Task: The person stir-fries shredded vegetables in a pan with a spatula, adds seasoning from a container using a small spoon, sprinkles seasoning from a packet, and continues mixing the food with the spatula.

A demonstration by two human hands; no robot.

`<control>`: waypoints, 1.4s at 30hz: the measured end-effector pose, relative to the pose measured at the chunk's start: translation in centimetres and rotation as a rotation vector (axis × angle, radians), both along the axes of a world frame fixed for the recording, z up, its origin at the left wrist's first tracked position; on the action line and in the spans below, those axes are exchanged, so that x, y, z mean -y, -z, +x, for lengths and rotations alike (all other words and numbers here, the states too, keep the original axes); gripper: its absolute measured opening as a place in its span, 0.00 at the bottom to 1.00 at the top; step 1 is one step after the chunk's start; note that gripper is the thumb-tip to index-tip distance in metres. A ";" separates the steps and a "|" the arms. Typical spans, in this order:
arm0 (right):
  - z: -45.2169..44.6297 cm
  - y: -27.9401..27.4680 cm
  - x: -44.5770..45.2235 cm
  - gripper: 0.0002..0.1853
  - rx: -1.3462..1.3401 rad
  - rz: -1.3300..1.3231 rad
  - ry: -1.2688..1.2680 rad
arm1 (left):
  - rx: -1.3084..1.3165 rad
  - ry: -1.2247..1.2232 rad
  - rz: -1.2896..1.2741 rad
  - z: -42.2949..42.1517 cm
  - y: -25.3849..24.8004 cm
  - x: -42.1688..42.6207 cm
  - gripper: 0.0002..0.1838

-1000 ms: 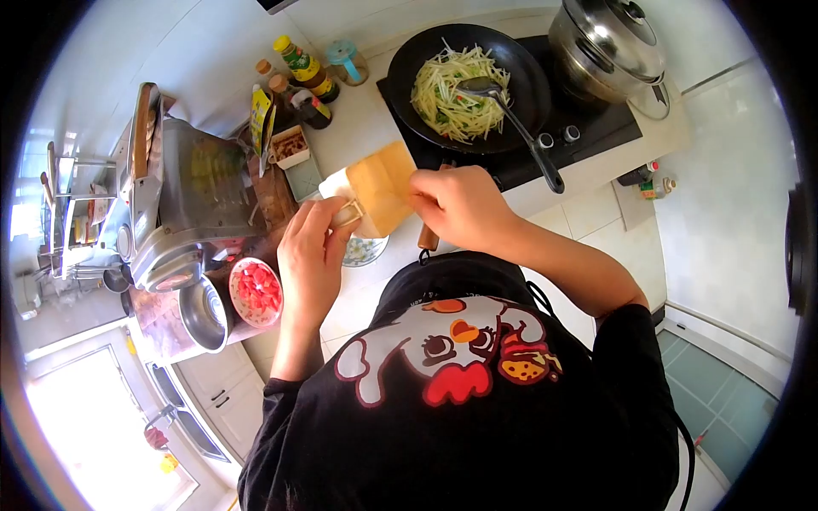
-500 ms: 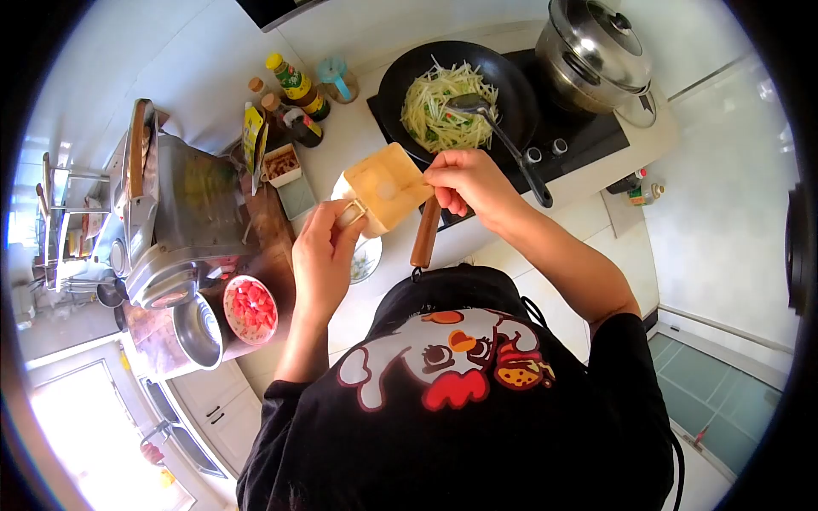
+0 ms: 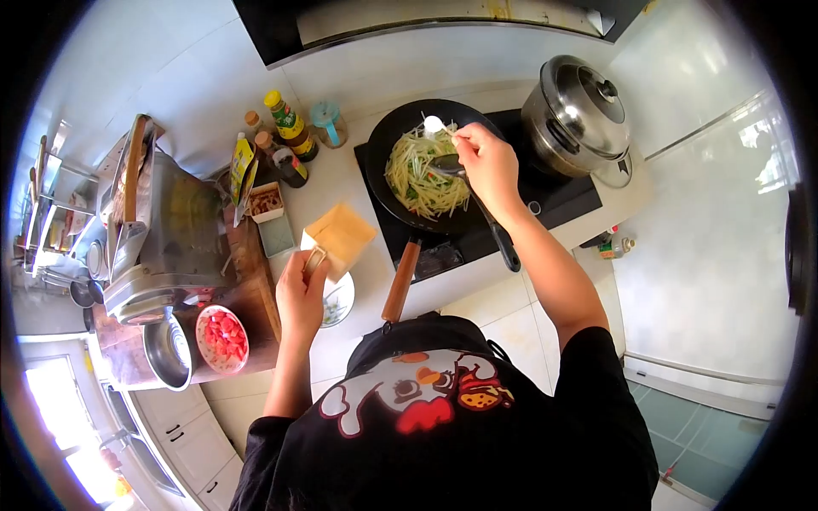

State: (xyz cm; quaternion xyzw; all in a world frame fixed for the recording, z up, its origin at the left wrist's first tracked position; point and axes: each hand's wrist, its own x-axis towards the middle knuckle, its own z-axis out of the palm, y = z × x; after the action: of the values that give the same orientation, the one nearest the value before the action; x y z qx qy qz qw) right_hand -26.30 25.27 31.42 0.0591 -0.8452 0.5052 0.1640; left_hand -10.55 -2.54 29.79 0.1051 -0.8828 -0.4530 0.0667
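right hand [image 3: 492, 163] pinches a small spoon [image 3: 434, 125], seemingly untipped; below it, already cut pale shreds [image 3: 416, 177] fill the wok [image 3: 395, 129]. left hand [image 3: 300, 298] grips a yellow box [image 3: 342, 233].

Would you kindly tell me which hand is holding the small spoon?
The right hand, which holds the small spoon with its white end over the black wok; the left hand grips the yellowish box instead.

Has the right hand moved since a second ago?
Yes. Against the stove, the right hand has moved forward, from beside the box to over the right side of the pan.
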 end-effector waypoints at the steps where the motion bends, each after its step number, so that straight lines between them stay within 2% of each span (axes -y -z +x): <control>1: -0.3 -0.1 -0.2 0.05 -0.204 0.304 0.058 | -0.031 -0.001 -0.004 0.1 0.1 0.1 0.09; 2: -0.6 -0.3 -0.3 0.05 -0.409 0.607 0.114 | -0.033 -0.008 -0.001 0.0 0.0 0.0 0.09; 3: -0.7 -0.6 -0.3 0.04 -0.515 0.658 0.106 | -0.016 -0.019 -0.002 0.1 -0.3 -0.1 0.09; 7: -1.7 -0.2 -0.8 0.04 -0.576 0.834 0.027 | -0.058 -0.013 -0.048 0.3 -0.8 0.1 0.09; 10: -0.4 -0.5 0.2 0.03 -0.490 0.737 -0.029 | -0.080 0.000 -0.060 0.2 -1.2 0.0 0.09; 11: 0.7 -1.3 1.4 0.03 -0.482 0.595 -0.040 | -0.098 0.010 -0.070 0.1 -1.2 0.2 0.10; 12: 2.1 -2.1 2.6 0.03 -0.476 0.584 -0.062 | -0.096 0.018 -0.092 0.0 -1.5 0.1 0.11; 14: 4.9 -3.1 4.5 0.03 -0.300 0.359 -0.436 | -0.132 0.049 -0.106 0.0 -1.9 0.3 0.10; 17: 6.3 -2.0 6.3 0.03 -0.390 0.493 -0.601 | -0.131 0.104 -0.101 0.3 -2.9 0.5 0.10; 22: 7.6 -0.6 7.6 0.05 -0.408 0.532 -0.608 | -0.162 0.178 -0.182 0.8 -3.6 0.8 0.10; 26: 8.8 0.4 8.4 0.05 -0.336 0.496 -0.645 | -0.142 0.187 -0.143 0.9 -3.8 0.8 0.10; 28: 9.4 0.2 8.6 0.04 -0.118 0.411 -0.549 | -0.119 0.177 -0.124 0.8 -3.7 0.7 0.10; 29: 9.5 0.0 8.6 0.04 -0.116 0.412 -0.544 | -0.118 0.182 -0.123 0.8 -3.7 0.7 0.10; 31: 9.5 -0.2 8.5 0.04 0.163 0.198 -0.538 | -0.154 0.169 -0.100 0.7 -3.6 0.6 0.10; 32: 9.4 -0.2 8.4 0.04 0.165 0.197 -0.532 | -0.153 0.175 -0.099 0.7 -3.6 0.5 0.10; 34: 8.8 -0.2 8.1 0.07 0.507 -0.040 -0.507 | -0.134 0.154 -0.089 0.6 -3.6 0.5 0.11; 35: 8.8 -0.6 8.0 0.07 0.591 -0.092 -0.499 | -0.135 0.157 -0.089 0.6 -3.6 0.5 0.11; 39: 8.4 -0.7 7.4 0.06 0.796 -0.276 -0.474 | -0.143 0.154 -0.071 0.5 -3.3 0.5 0.11; 41: 8.1 -0.4 6.8 0.06 0.929 -0.541 -0.429 | -0.141 0.154 -0.057 0.3 -2.9 0.5 0.10; 42: 7.9 -0.3 6.5 0.06 0.922 -0.539 -0.428 | -0.115 0.132 -0.070 0.2 -2.6 0.6 0.10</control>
State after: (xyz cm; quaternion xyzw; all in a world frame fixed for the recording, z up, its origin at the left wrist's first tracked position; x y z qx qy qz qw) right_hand -18.37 18.78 31.77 -0.0412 -0.6400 0.6982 -0.3180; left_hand -10.38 -3.10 32.40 0.0183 -0.8977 -0.4307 0.0908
